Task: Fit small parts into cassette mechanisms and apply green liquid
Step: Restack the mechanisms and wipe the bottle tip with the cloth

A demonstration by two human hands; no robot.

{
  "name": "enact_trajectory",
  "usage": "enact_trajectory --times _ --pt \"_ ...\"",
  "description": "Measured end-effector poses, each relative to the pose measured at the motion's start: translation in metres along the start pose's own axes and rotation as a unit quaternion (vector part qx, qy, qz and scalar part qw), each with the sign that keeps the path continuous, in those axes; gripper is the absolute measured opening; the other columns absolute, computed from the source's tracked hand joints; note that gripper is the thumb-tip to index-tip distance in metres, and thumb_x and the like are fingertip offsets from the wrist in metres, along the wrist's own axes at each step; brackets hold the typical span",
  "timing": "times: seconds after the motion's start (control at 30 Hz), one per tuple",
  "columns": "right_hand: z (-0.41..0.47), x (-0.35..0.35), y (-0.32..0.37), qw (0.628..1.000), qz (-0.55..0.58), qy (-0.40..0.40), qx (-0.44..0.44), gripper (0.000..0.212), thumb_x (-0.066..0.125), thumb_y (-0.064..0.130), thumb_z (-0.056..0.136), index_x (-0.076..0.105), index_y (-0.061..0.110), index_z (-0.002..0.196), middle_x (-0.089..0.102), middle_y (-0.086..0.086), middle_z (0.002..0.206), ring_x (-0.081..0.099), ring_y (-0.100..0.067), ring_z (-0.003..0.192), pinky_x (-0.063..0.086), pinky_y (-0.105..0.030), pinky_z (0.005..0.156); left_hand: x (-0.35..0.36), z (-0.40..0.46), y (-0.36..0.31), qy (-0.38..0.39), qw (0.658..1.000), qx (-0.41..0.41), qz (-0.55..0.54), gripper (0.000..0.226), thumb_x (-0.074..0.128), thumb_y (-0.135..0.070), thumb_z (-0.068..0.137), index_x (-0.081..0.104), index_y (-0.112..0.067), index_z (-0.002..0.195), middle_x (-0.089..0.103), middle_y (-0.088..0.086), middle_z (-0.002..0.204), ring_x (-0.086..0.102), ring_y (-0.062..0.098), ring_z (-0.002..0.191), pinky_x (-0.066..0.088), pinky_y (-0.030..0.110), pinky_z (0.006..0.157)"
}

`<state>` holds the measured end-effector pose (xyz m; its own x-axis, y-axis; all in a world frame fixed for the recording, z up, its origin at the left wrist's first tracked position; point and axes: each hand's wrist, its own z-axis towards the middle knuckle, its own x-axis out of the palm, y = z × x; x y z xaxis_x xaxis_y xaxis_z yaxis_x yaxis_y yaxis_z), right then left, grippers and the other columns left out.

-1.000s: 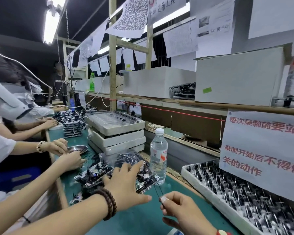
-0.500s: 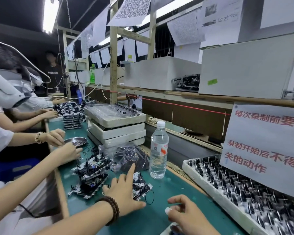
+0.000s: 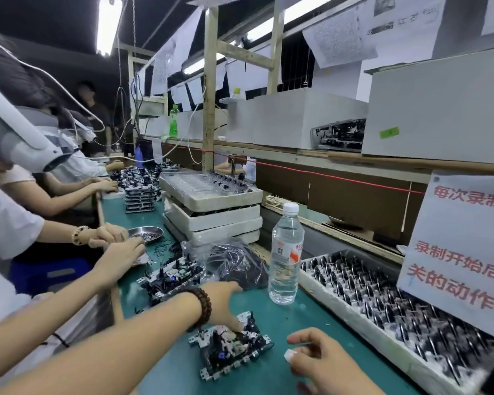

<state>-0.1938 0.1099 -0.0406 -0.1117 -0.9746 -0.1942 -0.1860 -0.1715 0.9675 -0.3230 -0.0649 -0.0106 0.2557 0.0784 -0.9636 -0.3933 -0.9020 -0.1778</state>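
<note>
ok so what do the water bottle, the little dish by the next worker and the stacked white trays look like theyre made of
Water bottle: clear, glossy plastic, as you see through it, with a white cap and a printed label.
Little dish: probably metal, since it is silver-grey with a bright reflective rim.
Stacked white trays: likely foam, being thick, matte and off-white with rough edges, though moulded pulp cannot be ruled out.

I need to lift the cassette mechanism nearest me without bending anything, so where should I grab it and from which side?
Hedged advice: pinch the cassette mechanism by its two long metal frame edges, coming down from above. It lies flat on the mat with delicate parts facing up in the middle. The left hand already rests on its far end, so the right hand could approach from the near right side.
</note>
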Motion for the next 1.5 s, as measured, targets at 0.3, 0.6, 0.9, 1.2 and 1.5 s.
enact_trajectory --times 0.3,0.6,0.9,1.2,1.5 --pt "0.01 0.002 -0.004 0.998 0.005 0.061 -0.016 0.01 0.062 -0.001 0.083 0.062 0.005 0.091 0.057 -0.002 0.06 0.055 -0.007 0.048 0.04 -0.01 0.051 -0.047 0.026 0.081 -0.081 0.969 -0.224 0.069 0.119 0.062 -0.072 0.066 -0.008 -0.02 0.148 0.006 0.016 0.155 0.009 0.035 0.142 0.015 0.046 0.115" --pt "0.026 0.016 -0.016 0.974 0.183 0.12 0.055 0.021 0.041 -0.012 0.089 0.057 -0.016 0.077 0.051 -0.014 0.053 0.046 -0.023 0.049 0.038 -0.027 0.052 -0.023 0.059 0.103 0.025 0.977 -0.205 0.048 0.119 0.066 -0.066 0.067 -0.007 -0.02 0.149 0.006 0.015 0.156 0.017 0.03 0.142 0.023 0.044 0.114" --pt "0.019 0.011 -0.016 0.993 0.065 0.098 0.004 0.007 0.056 -0.003 0.088 0.059 0.002 0.093 0.059 -0.008 0.071 0.053 -0.013 0.057 0.043 -0.013 0.058 -0.02 0.058 0.106 -0.025 0.976 -0.196 0.096 0.1 0.063 -0.056 0.073 0.005 -0.027 0.149 0.039 0.016 0.139 0.041 0.028 0.125 0.038 0.032 0.099" --pt "-0.007 0.012 0.007 0.999 -0.028 0.019 -0.019 0.015 0.059 0.005 0.085 0.057 0.015 0.096 0.059 -0.001 0.073 0.054 -0.005 0.051 0.041 -0.012 0.054 -0.056 0.02 0.051 -0.139 0.988 -0.056 -0.045 0.097 0.067 -0.053 0.075 0.008 -0.029 0.148 0.03 0.014 0.147 0.041 0.027 0.126 0.035 0.03 0.101" --pt "-0.064 -0.024 0.042 0.934 -0.257 -0.024 -0.246 0.11 0.074 0.059 0.06 -0.018 0.071 0.121 -0.005 0.048 0.123 0.01 0.005 0.128 0.024 -0.033 0.111 -0.062 -0.083 -0.075 0.133 0.821 0.152 -0.534 0.049 0.072 -0.03 0.066 0.056 -0.02 0.111 0.064 0.004 0.101 0.064 0.013 0.077 0.057 0.034 0.068"
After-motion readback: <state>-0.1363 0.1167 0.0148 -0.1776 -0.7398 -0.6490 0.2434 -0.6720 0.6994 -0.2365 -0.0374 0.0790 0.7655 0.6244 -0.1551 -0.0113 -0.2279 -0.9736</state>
